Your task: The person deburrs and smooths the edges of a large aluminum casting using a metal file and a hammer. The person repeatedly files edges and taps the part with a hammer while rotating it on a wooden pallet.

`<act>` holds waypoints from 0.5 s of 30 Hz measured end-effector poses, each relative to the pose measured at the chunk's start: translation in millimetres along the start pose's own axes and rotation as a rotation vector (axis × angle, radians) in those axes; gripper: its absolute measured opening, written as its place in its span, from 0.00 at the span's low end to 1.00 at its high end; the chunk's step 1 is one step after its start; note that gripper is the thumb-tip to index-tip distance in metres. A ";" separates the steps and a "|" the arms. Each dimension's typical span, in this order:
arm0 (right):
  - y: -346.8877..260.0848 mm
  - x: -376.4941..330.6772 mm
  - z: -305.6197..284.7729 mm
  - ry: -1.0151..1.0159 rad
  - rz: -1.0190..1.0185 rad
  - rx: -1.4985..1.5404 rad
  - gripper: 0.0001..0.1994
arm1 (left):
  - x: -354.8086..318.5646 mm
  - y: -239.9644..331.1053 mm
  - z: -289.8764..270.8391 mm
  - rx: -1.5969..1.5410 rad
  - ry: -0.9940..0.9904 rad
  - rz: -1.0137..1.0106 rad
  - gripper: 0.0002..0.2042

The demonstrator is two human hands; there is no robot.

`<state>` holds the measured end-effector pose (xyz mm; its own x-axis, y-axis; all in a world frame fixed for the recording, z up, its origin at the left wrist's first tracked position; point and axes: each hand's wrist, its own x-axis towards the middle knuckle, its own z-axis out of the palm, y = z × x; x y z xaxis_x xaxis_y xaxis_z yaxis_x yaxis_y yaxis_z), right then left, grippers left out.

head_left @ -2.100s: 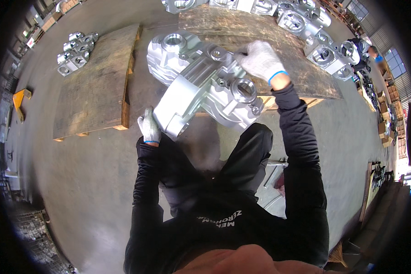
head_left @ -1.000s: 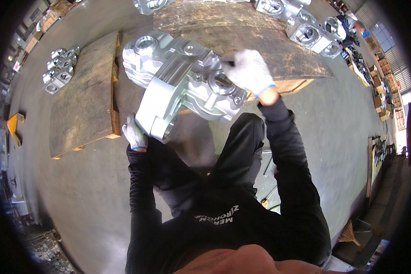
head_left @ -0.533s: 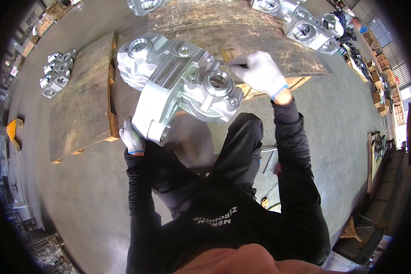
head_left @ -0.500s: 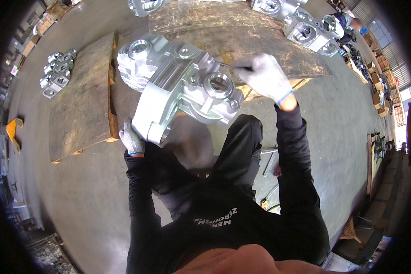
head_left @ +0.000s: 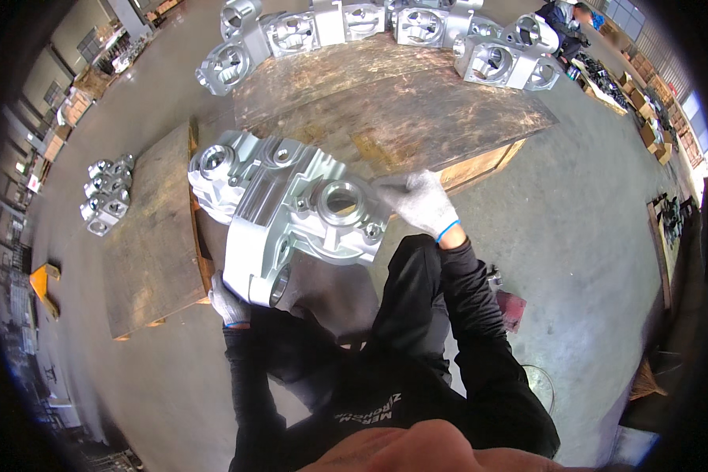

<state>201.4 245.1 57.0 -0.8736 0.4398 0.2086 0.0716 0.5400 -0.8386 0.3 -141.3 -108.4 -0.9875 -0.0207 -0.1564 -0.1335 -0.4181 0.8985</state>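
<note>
Left hand [head_left: 229, 304]: gloved fingers grasp the near end of the silver casting [head_left: 279, 216], which extends ahead and rightward of them. Right hand [head_left: 422, 206]: fingers at its right edge, grip unclear; wooden pallet [head_left: 440, 102] beyond them.

Bright silver castings [head_left: 492, 61] line the far edge of the big plywood-topped pallet [head_left: 464, 110]! Left of that pallet sits a narrower wooden pallet [head_left: 149, 244], and farther left, a cluster of smaller castings [head_left: 106, 195]. Lower left of the big pallet, there's a yellow angled piece [head_left: 44, 288]! Past its far right corner, a co-worker [head_left: 560, 22] in dark clothing, by dark parts [head_left: 602, 82]; right of it, cardboard boxes [head_left: 654, 141]; on its near right side, a red object [head_left: 512, 311] and a straw broom [head_left: 646, 381].
</note>
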 end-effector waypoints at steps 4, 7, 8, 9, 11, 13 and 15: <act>1.3 -0.8 -5.0 -0.017 -0.036 -0.177 0.11 | -6.5 6.8 6.5 0.011 0.069 -0.031 0.13; -3.2 1.8 -9.8 -0.087 -0.157 -0.300 0.11 | -9.9 10.9 10.7 -0.021 0.028 -0.013 0.13; -4.7 0.5 -13.2 -0.034 -0.145 -0.319 0.11 | -10.2 11.2 11.2 -0.027 0.059 -0.013 0.13; -5.2 0.5 -16.6 -0.062 -0.121 -0.337 0.11 | -9.4 11.6 11.9 -0.036 0.065 -0.020 0.13; -3.9 -2.7 -23.2 -0.074 -0.176 -0.292 0.12 | -6.7 10.4 10.7 -0.061 0.048 -0.043 0.13; 1.8 -7.7 -25.9 -0.089 -0.140 -0.277 0.12 | -2.7 7.6 5.5 -0.078 0.023 -0.063 0.14; 10.8 -11.3 -24.0 -0.056 -0.146 -0.211 0.11 | 2.1 3.8 -1.7 -0.076 0.030 -0.069 0.16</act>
<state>223.6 263.2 57.7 -0.9069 0.3092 0.2862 0.0370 0.7352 -0.6769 -2.1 -144.5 -106.1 -0.9730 -0.0162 -0.2304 -0.1935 -0.4872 0.8516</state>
